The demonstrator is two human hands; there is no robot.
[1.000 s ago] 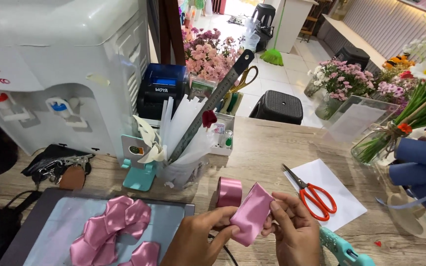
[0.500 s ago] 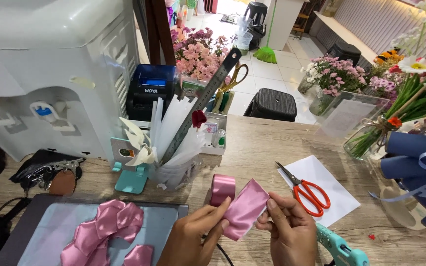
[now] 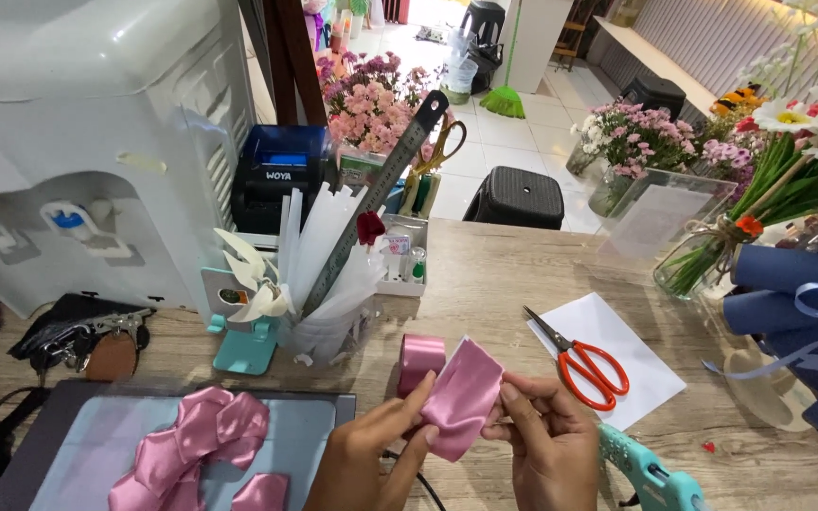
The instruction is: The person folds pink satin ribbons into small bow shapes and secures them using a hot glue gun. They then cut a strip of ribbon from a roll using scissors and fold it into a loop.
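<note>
Both my hands, left hand (image 3: 371,454) and right hand (image 3: 546,449), pinch the folded ribbon (image 3: 463,397); satin looks slippery, so the fold could slip loose near the glue gun (image 3: 650,473).

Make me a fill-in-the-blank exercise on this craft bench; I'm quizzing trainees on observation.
1. Both hands, left and right, hold a folded piece of ____ ribbon.
2. The scissors with ____ handles lie on the white paper.
3. The ribbon roll stands just ____ the folded ribbon.
4. The teal glue gun lies near the ____ hand.

Missing words: pink; red; behind; right
</note>
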